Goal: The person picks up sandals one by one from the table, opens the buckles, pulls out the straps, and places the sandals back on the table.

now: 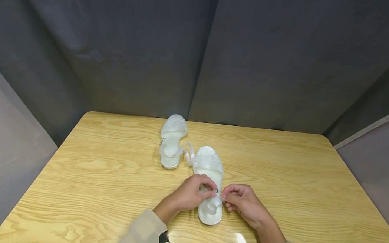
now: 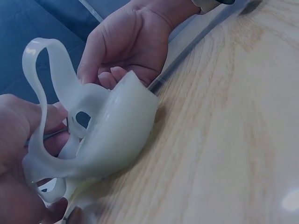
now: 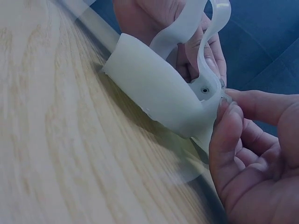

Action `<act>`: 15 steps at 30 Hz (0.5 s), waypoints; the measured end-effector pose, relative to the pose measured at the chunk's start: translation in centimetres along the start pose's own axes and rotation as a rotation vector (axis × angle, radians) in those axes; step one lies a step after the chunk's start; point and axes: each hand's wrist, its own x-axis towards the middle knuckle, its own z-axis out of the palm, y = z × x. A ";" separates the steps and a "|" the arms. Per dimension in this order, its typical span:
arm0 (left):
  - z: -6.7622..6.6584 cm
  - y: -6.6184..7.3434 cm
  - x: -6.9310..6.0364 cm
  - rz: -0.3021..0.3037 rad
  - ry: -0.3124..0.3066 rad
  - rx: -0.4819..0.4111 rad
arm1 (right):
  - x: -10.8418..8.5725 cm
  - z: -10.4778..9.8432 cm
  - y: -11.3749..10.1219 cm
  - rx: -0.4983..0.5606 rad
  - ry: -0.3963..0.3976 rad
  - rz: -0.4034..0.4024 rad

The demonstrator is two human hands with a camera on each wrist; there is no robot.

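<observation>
Far sandal (image 1: 173, 125): left of centre near the table's back edge, toe pointing away, milky white, semi-translucent, with a small metal buckle on its left side. Its loose strap (image 1: 190, 154) curls off to the right, reaching beside the near sandal's toe.

Left hand (image 1: 191, 192): thumb and forefinger pinch the near sandal at its ankle fastening, a small metal fitting (image 1: 216, 191) showing at the fingertips.

Near sandal (image 1: 209, 160): on the wooden table (image 1: 110, 190) just right of centre, closer to the person, toe also pointing away. Same milky white, glossy; toe cover ridged, footbed pale and smooth. Heel cup thick, smooth and rounded in the wrist views; the ankle strap (image 2: 58, 72) rises from it in a tall, bent loop.

Right hand (image 1: 246, 204): thumb and forefinger pinch the strap's end at the sandal's right side; remaining fingers curled.
</observation>
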 end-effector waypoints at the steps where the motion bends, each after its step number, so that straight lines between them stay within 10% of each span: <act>1: 0.0 0.0 0.0 0.002 0.000 -0.004 | 0.0 0.0 0.0 -0.002 0.002 0.000; 15: 0.2 0.1 0.0 0.044 0.007 0.026 | 0.1 0.0 0.0 -0.023 0.037 0.032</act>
